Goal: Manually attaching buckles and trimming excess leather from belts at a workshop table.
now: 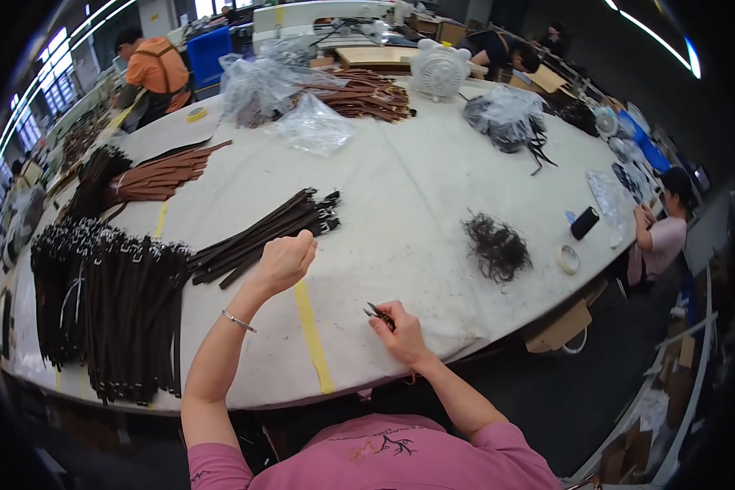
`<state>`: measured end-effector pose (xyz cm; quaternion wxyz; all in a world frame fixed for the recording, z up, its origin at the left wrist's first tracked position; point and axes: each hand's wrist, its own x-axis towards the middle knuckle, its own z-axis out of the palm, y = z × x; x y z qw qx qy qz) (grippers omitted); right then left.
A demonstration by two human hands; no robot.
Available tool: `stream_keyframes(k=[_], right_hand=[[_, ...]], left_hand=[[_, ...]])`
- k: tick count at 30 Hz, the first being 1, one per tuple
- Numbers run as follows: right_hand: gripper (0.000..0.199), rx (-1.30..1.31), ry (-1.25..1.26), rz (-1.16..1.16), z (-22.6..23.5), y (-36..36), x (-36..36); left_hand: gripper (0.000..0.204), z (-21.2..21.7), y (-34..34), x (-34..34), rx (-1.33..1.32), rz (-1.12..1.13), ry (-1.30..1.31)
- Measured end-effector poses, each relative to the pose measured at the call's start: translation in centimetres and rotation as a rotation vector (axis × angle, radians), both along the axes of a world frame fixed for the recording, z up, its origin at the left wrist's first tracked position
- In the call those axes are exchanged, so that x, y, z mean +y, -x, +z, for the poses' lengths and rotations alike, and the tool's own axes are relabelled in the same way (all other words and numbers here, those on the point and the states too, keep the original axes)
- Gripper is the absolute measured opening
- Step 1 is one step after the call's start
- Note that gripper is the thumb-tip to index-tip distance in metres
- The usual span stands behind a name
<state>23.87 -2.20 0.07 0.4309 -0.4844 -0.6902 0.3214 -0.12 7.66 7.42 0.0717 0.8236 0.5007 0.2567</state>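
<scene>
My left hand (287, 260) is raised over the table, its fingers curled closed. Whatever they may hold is hidden. Just beyond it lies a fanned stack of dark brown belts (261, 235) with metal buckles at the right end. In my right hand (400, 333), close to the table's near edge, is a small pair of thread snips (381, 316), dark with pointed tips aimed up and left. At the left, a large row of dark belts (135, 314) hangs toward the near edge, buckles at the top. A tangled heap of dark thread scraps (496, 247) sits to the right.
The pale-covered table (416, 188) bears a yellow tape strip (309, 335), brown strap bundles (167, 173), clear plastic bags (312, 126), a white fan (439, 69), a tape roll (568, 260) and a black phone (585, 222). A person in pink (668, 233) works at the right edge.
</scene>
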Motion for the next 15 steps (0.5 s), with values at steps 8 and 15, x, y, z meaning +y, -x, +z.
stream_keyframes(k=[8,15], right_hand=[[0.025,0.185,-0.069,-0.233,-0.7,-5.5,-4.1],[0.026,0.481,0.212,-0.235,-0.7,-7.2,-3.6]], left_hand=[[0.045,0.6,-20.0,5.6,-0.035,-0.332,0.239],[0.044,-2.3,-22.7,6.5,-0.114,-0.453,0.528]])
